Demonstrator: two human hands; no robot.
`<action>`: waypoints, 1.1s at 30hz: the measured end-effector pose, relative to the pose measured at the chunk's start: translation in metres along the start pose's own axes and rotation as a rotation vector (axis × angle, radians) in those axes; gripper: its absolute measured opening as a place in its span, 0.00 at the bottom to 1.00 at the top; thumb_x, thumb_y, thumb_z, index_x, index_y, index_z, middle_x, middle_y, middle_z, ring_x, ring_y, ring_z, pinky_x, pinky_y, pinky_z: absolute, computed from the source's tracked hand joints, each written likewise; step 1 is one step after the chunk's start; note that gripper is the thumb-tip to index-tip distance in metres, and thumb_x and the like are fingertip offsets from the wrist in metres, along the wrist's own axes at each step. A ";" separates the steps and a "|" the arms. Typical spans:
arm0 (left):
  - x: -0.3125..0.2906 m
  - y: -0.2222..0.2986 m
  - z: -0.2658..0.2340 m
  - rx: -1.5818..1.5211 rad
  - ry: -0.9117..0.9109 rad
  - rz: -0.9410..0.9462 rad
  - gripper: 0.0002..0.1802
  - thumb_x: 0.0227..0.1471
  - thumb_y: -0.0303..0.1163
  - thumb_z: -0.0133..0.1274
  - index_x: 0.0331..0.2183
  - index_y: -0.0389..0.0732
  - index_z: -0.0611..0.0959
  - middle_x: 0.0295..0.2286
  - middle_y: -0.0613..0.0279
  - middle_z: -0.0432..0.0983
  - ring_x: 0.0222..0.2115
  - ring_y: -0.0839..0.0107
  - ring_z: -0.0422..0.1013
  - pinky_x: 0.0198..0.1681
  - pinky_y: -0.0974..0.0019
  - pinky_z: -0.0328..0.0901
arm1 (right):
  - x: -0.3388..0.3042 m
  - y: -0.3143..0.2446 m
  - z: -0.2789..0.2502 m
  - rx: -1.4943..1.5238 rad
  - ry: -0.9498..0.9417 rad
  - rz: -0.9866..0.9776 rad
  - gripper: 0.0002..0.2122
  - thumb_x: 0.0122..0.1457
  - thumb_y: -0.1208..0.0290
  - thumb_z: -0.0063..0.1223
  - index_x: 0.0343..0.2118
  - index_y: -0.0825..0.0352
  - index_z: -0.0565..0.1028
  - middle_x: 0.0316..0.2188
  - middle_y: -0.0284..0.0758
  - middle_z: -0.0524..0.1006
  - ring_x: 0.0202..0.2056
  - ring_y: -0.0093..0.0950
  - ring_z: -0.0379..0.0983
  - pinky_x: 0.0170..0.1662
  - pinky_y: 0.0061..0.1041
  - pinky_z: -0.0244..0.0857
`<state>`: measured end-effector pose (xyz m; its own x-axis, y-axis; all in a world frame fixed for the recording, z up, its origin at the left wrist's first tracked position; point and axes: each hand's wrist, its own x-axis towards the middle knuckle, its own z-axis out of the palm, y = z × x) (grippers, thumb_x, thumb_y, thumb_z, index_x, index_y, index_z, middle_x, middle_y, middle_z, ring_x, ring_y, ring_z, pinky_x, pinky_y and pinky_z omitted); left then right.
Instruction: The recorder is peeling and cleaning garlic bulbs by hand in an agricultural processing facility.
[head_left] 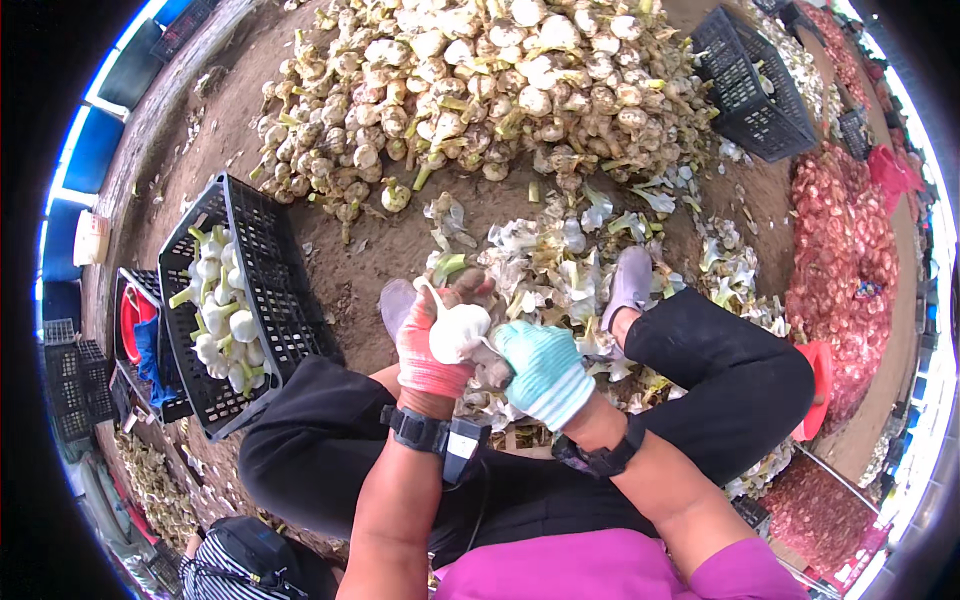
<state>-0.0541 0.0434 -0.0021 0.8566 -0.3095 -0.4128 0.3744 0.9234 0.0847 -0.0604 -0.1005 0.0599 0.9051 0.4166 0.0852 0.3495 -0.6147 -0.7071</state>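
Note:
A white garlic bulb with a curved stem is gripped in my left hand, which wears a pinkish-red glove with bare fingertips. The stem rises past my left fingers. My right hand, in a teal and white glove, is closed right beside the bulb's lower right side. Its fingertips curl against the bulb, and whatever they pinch is hidden. Loose garlic skins and stem pieces lie on the ground beyond and under both hands, between my feet.
A large heap of unpeeled garlic lies ahead. At my left stands a black crate holding cleaned garlic bulbs. Another black crate tilts at the far right, near red net sacks. A red basin is beside my right knee.

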 end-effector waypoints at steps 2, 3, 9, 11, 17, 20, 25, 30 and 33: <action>0.001 0.003 -0.006 0.037 0.012 -0.067 0.30 0.51 0.52 0.37 0.38 0.31 0.69 0.44 0.47 0.60 0.42 0.57 0.60 0.45 0.54 0.57 | 0.001 -0.006 -0.007 0.072 -0.032 -0.003 0.06 0.45 0.68 0.48 0.20 0.65 0.70 0.16 0.41 0.68 0.20 0.39 0.67 0.23 0.32 0.60; -0.001 -0.003 -0.008 0.014 0.083 -0.030 0.33 0.51 0.52 0.37 0.44 0.29 0.63 0.44 0.48 0.60 0.42 0.59 0.59 0.44 0.56 0.58 | -0.002 0.000 -0.002 0.085 -0.053 -0.034 0.05 0.46 0.69 0.48 0.23 0.64 0.71 0.15 0.39 0.69 0.18 0.38 0.66 0.22 0.32 0.60; 0.023 0.004 -0.028 0.117 0.510 0.132 0.27 0.52 0.50 0.36 0.37 0.33 0.70 0.27 0.53 0.73 0.25 0.60 0.70 0.28 0.64 0.67 | -0.008 -0.047 -0.013 0.548 -0.228 -0.115 0.10 0.41 0.77 0.47 0.30 0.65 0.73 0.20 0.37 0.73 0.22 0.34 0.70 0.26 0.26 0.64; 0.017 0.022 -0.032 0.000 0.504 0.033 0.29 0.52 0.53 0.29 0.37 0.36 0.71 0.36 0.50 0.71 0.32 0.54 0.69 0.33 0.54 0.65 | -0.007 -0.020 -0.012 0.646 -0.212 0.086 0.14 0.40 0.79 0.48 0.34 0.67 0.72 0.24 0.39 0.74 0.25 0.31 0.72 0.29 0.26 0.65; 0.013 0.045 -0.014 -0.147 0.325 0.147 0.26 0.50 0.47 0.36 0.43 0.35 0.67 0.39 0.49 0.68 0.40 0.54 0.64 0.42 0.54 0.61 | 0.013 0.046 0.017 0.257 -0.051 0.157 0.18 0.48 0.74 0.45 0.44 0.70 0.65 0.36 0.45 0.71 0.34 0.31 0.71 0.33 0.25 0.64; -0.003 0.086 0.004 -0.499 0.006 0.296 0.24 0.45 0.41 0.46 0.42 0.35 0.67 0.36 0.52 0.69 0.36 0.61 0.66 0.39 0.61 0.64 | 0.025 0.048 0.023 0.261 -0.198 0.204 0.18 0.46 0.78 0.43 0.43 0.74 0.66 0.32 0.44 0.73 0.33 0.33 0.72 0.34 0.25 0.64; 0.009 0.166 -0.054 -0.723 -0.326 0.545 0.25 0.40 0.39 0.50 0.41 0.36 0.70 0.36 0.56 0.70 0.36 0.64 0.66 0.40 0.62 0.63 | 0.018 0.074 0.050 0.384 -0.166 0.428 0.23 0.41 0.88 0.32 0.43 0.69 0.69 0.25 0.34 0.74 0.26 0.19 0.67 0.28 0.17 0.60; 0.140 0.146 -0.056 0.563 0.809 0.568 0.19 0.43 0.33 0.51 0.40 0.39 0.72 0.33 0.58 0.71 0.32 0.62 0.66 0.37 0.62 0.62 | -0.003 0.107 0.057 0.467 -0.243 0.539 0.19 0.42 0.88 0.32 0.36 0.70 0.72 0.22 0.32 0.73 0.22 0.19 0.65 0.25 0.17 0.58; 0.194 0.153 -0.085 1.590 1.017 0.437 0.31 0.37 0.34 0.52 0.47 0.39 0.65 0.46 0.50 0.62 0.47 0.58 0.60 0.48 0.65 0.56 | 0.001 0.116 0.055 0.430 -0.391 0.594 0.15 0.39 0.81 0.43 0.34 0.71 0.72 0.28 0.40 0.73 0.29 0.35 0.69 0.33 0.25 0.62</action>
<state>0.1389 0.1444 -0.1462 0.6903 0.6167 -0.3784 0.6557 -0.3122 0.6875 -0.0325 -0.1346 -0.0608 0.7327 0.3549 -0.5806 -0.3546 -0.5291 -0.7709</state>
